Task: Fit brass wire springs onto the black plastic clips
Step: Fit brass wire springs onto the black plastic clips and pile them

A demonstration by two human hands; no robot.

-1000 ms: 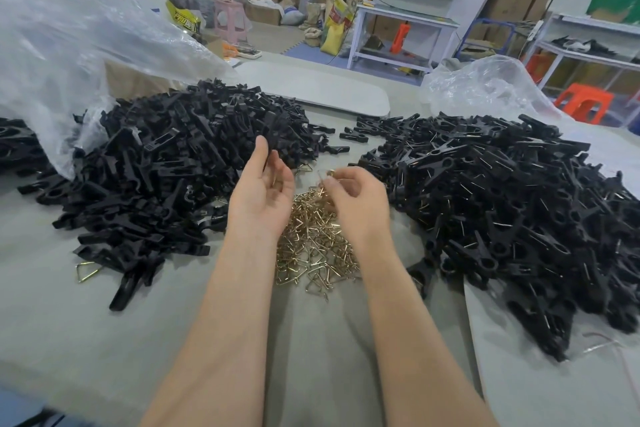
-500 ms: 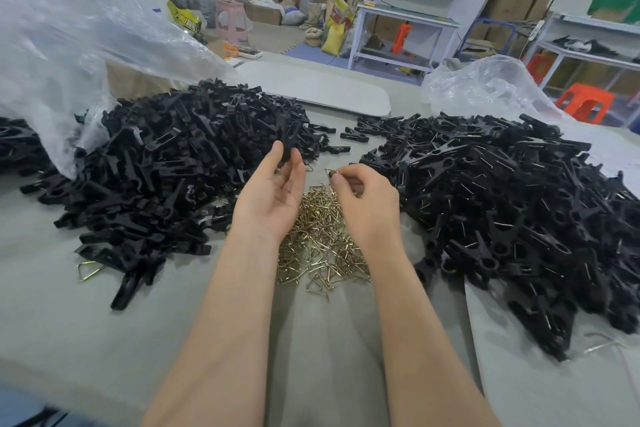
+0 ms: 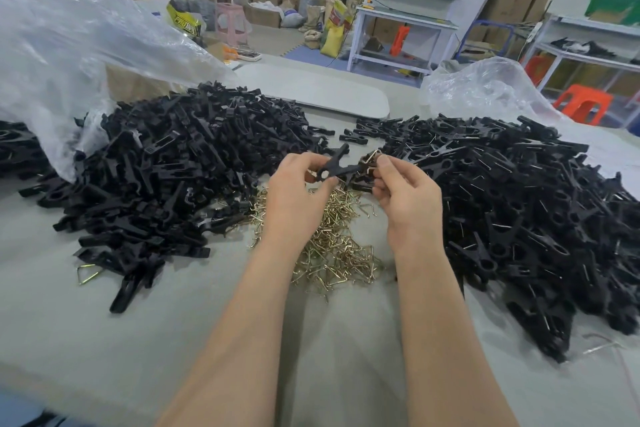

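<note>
I see the left hand (image 3: 298,198) grip a clip (image 3: 334,168); the right hand (image 3: 405,198) pinches a spring (image 3: 370,159), half hidden by its fingers (image 3: 385,163). The bag (image 3: 181,19) print is blurred.

Raised over a loose pile of brass springs (image 3: 332,246) on the grey surface (image 3: 138,340): left hand (image 3: 298,198) and right hand (image 3: 405,198), close together. Between left thumb and fingers, a black clip (image 3: 337,169), lying crosswise, legs spread. Pinched in the right fingertips, a single spring (image 3: 369,159), right at the clip's end (seated or only touching, hard to tell). To the left, a big heap of clips (image 3: 173,166) spilling from a clear plastic bag (image 3: 69,45); to the right, a second heap (image 3: 519,201). One stray spring (image 3: 86,274) by the left heap's near edge.
</note>
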